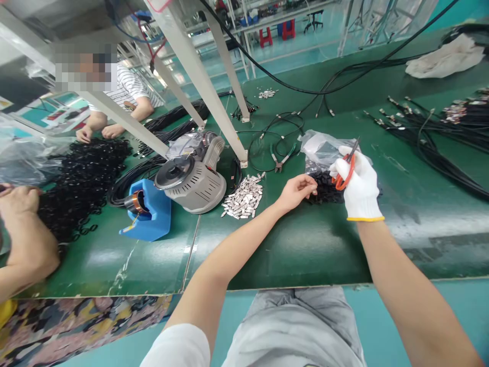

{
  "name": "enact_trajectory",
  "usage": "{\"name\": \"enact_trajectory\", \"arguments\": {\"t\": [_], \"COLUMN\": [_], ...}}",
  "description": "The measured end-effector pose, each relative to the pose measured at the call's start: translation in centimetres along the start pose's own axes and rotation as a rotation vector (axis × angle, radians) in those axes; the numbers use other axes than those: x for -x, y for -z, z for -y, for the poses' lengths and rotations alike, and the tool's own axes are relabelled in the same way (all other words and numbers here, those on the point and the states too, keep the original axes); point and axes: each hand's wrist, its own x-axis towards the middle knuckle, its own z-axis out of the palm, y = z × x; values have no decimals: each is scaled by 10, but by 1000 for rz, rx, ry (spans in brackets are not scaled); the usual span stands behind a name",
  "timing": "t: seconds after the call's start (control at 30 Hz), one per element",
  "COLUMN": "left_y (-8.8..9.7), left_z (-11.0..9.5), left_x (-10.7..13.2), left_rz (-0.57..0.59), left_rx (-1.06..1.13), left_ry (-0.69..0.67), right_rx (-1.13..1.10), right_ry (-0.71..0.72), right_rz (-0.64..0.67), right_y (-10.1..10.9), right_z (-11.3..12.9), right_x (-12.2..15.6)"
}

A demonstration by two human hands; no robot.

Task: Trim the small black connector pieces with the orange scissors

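My left hand point(298, 192) is bare, its fingertips pinched together at the left edge of a pile of small black parts point(324, 189). Whatever sits between those fingertips is too small to make out. In a white knit glove, my right hand point(361, 186) is closed on orange-handled scissors point(347, 173), whose dark blades point up and away from me. The scissors are over the right side of the black pile. Behind the pile lies a crumpled clear plastic bag point(324, 145). Green-handled cutting pliers point(280, 158) rest open on the green table just beyond my left hand.
Silver metal connectors point(244, 198) lie heaped left of my forearm, beside a grey round machine point(191, 183) and a blue tape dispenser point(151, 211). Black cables point(439, 142) spread at right. White posts point(206, 76) rise from the table. Co-workers' hands point(101, 130) handle black rings point(87, 178) at left.
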Motion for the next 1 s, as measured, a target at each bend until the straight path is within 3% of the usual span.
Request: {"name": "enact_trajectory", "arguments": {"t": [0.1,0.13,0.2,0.23,0.27,0.3,0.33,0.47,0.57,0.7,0.8,0.9,1.0], "left_y": [7,13,24,27,28,27,23,-6,-19,-6,12,25,34], "left_z": [-29,-38,-49,-50,-47,-41,-32,-4,-11,-43,-60,-58,-45], "left_x": [34,50,78,88,93,93,88,41,22,52,86,104,110], "left_rz": [64,206,670,847,924,930,871,375,156,-7,-162,-259,-301], "left_rx": [49,52,41,21,3,-4,-3,34,105,201,199,204,211], "left_ry": [91,217,624,795,887,919,895,523,302,170,188,177,143], "right_rx": [-32,-56,-109,-123,-129,-133,-133,-130,-108,-46,120,377,671], "right_ry": [16,21,16,8,0,-7,-17,-52,-50,-71,-189,-191,-100], "right_rz": [-40,-50,-32,-15,5,20,33,50,72,204,481,768,860], "right_y": [2,3,2,1,0,-1,-2,-4,-2,-2,-6,-11,-18], "right_z": [-2,-2,-1,1,3,5,7,5,0,10,22,22,11], "right_x": [-4,-4,-4,-3,-1,0,2,4,2,10,27,41,47]}}
